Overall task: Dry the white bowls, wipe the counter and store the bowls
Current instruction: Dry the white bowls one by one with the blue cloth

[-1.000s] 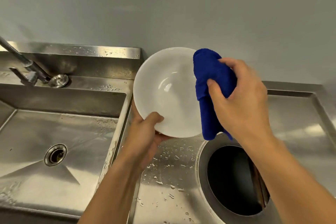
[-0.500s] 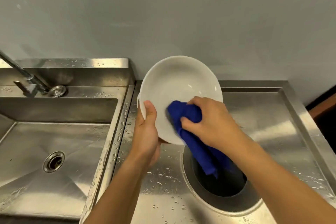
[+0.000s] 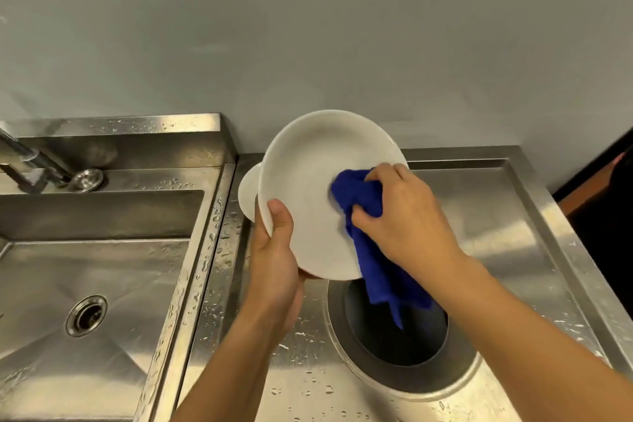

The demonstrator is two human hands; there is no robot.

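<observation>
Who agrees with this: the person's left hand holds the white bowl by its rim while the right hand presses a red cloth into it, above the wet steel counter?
Not quite: the head view shows a blue cloth, not a red one. The left hand does hold the white bowl by its rim, and the right hand presses the cloth into it, above the wet steel counter.
</observation>
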